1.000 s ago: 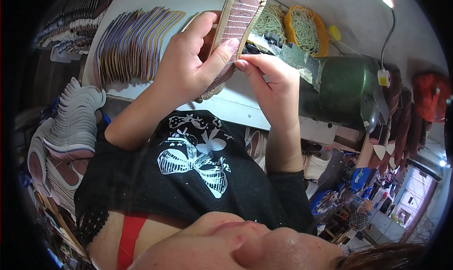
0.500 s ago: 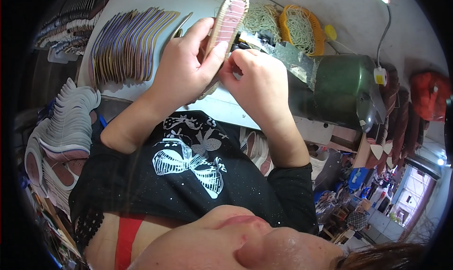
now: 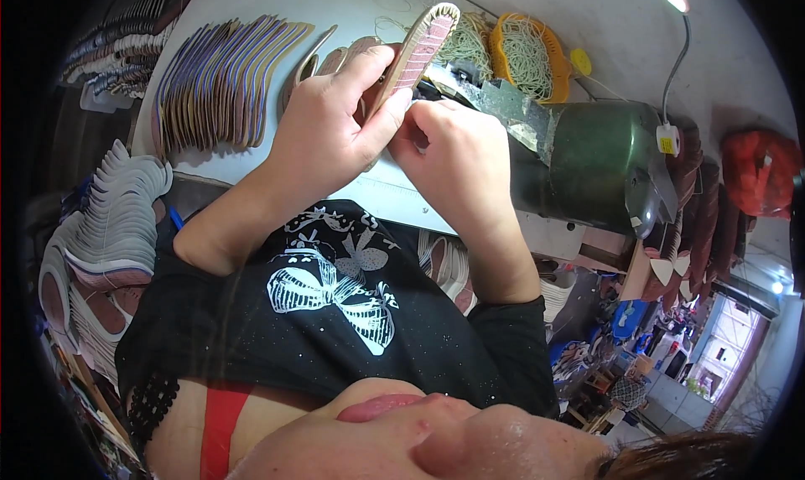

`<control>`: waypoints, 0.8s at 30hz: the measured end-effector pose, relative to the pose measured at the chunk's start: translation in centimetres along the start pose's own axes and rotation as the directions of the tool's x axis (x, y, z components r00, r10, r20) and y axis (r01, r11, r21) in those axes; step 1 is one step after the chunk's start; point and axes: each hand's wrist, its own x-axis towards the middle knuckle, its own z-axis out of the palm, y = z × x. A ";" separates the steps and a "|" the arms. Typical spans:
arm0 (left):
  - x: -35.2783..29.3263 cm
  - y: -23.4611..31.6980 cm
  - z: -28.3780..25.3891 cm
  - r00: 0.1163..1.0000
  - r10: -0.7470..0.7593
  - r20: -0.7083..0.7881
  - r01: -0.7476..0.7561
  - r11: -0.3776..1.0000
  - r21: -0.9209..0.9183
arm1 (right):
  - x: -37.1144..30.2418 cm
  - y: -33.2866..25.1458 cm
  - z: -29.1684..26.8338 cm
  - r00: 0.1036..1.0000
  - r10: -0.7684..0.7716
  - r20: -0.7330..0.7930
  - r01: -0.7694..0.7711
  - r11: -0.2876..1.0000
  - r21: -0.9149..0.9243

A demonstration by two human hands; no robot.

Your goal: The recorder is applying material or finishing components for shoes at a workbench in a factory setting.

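Observation:
A shoe sole (image 3: 426, 42) with a pinkish face, a stitched tan rim and pale strands across it stands tilted up over the white table. My left hand (image 3: 331, 132) is closed around its lower part, thumb on the near side. Close beside the sole's right edge is my right hand (image 3: 463, 145), its fingers curled together in a pinch. Whatever lies between those fingertips is hidden. Behind my left hand, a few more soles (image 3: 306, 71) lie partly covered.
A tight row of soles (image 3: 222, 86) stands on the table at left. Pale cord (image 3: 465, 44) lies at the back beside a yellow basket (image 3: 567, 67) of more cord. A green machine (image 3: 591, 157) sits right of my right hand. White-edged soles (image 3: 126, 220) are stacked at far left.
The sole has turned to show more of its edge, and its tip has shifted right and down. Both hands stay close together, with the right one still pinched beside the sole.

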 end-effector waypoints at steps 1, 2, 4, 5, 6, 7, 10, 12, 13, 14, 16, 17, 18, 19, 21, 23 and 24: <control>-0.1 0.0 0.0 0.999 0.035 -0.017 -0.034 0.999 0.038 | 0.1 -0.2 0.2 0.999 0.004 -0.037 -0.003 1.000 0.012; -0.1 -0.1 -0.1 0.999 0.033 -0.019 -0.033 0.999 0.038 | 0.2 -0.4 0.3 0.997 0.007 -0.073 -0.006 1.000 0.025; 0.1 -0.3 -0.2 1.000 0.016 -0.017 -0.016 1.000 0.011 | 0.1 0.1 0.9 0.994 -0.020 -0.103 0.026 0.998 0.058; 0.2 -0.3 -0.3 1.000 0.015 -0.019 -0.014 1.000 0.011 | 0.0 0.3 1.0 0.992 0.003 -0.122 0.010 0.994 0.105; 0.3 -0.3 -0.5 0.999 -0.034 -0.010 0.033 0.999 -0.042 | 0.0 0.4 1.0 0.990 0.027 -0.141 -0.005 0.988 0.152; 0.3 -0.4 -0.6 0.997 -0.081 -0.001 0.081 0.992 -0.092 | -0.1 0.4 1.0 0.990 0.022 -0.139 0.000 0.988 0.153; 0.1 -0.3 -0.9 0.990 -0.141 0.023 0.143 0.978 -0.149 | -0.9 0.2 0.7 0.982 0.082 -0.172 -0.033 0.962 0.271; 0.1 -0.3 -0.9 0.989 -0.145 0.035 0.150 0.957 -0.249 | -1.4 0.4 0.7 0.958 -0.042 -0.285 0.104 0.973 0.207; 0.0 -0.3 -0.9 0.988 -0.150 0.048 0.157 0.926 -0.344 | -1.6 0.7 1.0 0.940 -0.066 -0.334 0.143 0.967 0.211; 0.2 -0.5 -0.9 0.987 -0.151 0.046 0.158 0.926 -0.342 | -1.9 1.0 1.1 0.940 -0.067 -0.334 0.145 0.966 0.213; 1.2 -1.1 -0.9 0.950 -0.300 0.092 0.282 0.692 -0.665 | -2.7 1.5 1.4 0.914 0.164 -0.370 0.117 0.769 0.629; 1.4 -1.4 -0.8 0.944 -0.309 0.117 0.299 0.645 -0.704 | -3.2 2.1 2.2 0.933 0.214 -0.289 0.074 0.672 0.737; 1.6 -1.9 -0.5 0.945 -0.306 0.118 0.297 0.645 -0.704 | -3.4 1.2 2.8 0.954 0.298 -0.028 -0.072 0.320 0.945; 1.9 -2.4 0.0 0.942 -0.319 0.102 0.301 0.671 -0.678 | -4.2 0.6 3.9 0.953 0.292 0.082 -0.147 0.210 0.967; 3.0 -4.3 0.7 0.918 -0.350 0.185 0.388 0.701 -0.598 | -6.3 0.6 5.8 0.931 0.228 0.286 -0.298 0.019 0.954; 3.7 -6.9 1.3 0.944 -0.303 0.131 0.329 0.878 -0.346 | -7.1 0.4 6.7 0.900 0.220 0.376 -0.370 -0.070 0.926; 4.1 -8.4 1.8 0.966 -0.240 0.099 0.247 0.967 -0.060 | -7.1 0.7 7.0 0.900 0.220 0.376 -0.370 -0.074 0.926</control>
